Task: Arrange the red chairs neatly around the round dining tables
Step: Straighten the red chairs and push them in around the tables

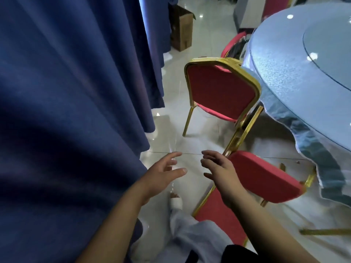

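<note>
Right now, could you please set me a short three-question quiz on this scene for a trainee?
1. True or false: the red padded, gold-framed chair in the middle of the view stands upright on its legs.
2. What is in the grip of the left hand? A) a chair leg B) nothing C) a fold of curtain
3. Fill in: the round dining table is covered with a pale ___ cloth.

Key: 1 true; 2 B; 3 blue.
</note>
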